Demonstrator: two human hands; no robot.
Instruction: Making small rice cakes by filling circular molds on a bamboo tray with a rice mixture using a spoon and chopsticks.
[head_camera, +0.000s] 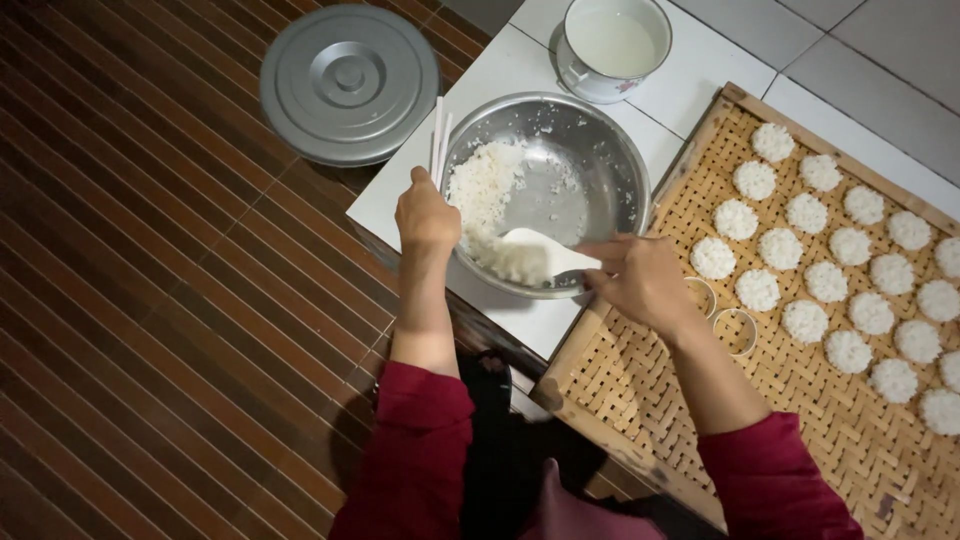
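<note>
Scooping rice is the step in hand, by my read. Biggest thing first: woven bamboo tray (800, 420) fills the 3-to-5 o'clock side, w/ rows of round white rice cakes (806, 320) laid out across its upper half, each apart from its neighbour. At 9 o'clock, dark slatted wood floor (150, 300). White tiled block (520, 50) sits at 12, carrying the steel bowl (600, 150) dead centre. Grey round lid (349, 83) lies at 11 o'clock, off the block. White enamel pot (612, 45) w/ pale liquid at 12, just beyond the bowl.

Inside the bowl: cooked rice (485, 185) heaped on the 9 o'clock wall, grains smeared elsewhere. Left hand (426, 215) is clenched on the bowl's rim at 9 o'clock, steadying it; a pair of white chopsticks (438, 135) stands just beyond it against the rim. Right hand (640, 280) at 3 o'clock, fingers pinched round the handle of a white rice paddle (535, 250), whose blade carries a clump of rice near the bowl's 6 o'clock edge.

Smallest: two metal ring moulds (737, 330) on the tray, just beside the right wrist, both look unfilled.

Next move, I'd judge: lift the loaded paddle over the rim twd 4 o'clock and drop the clump into a ring w/o spilling. Needs a level blade, and the left hand's grip on the bowl so it doesn't tip.
</note>
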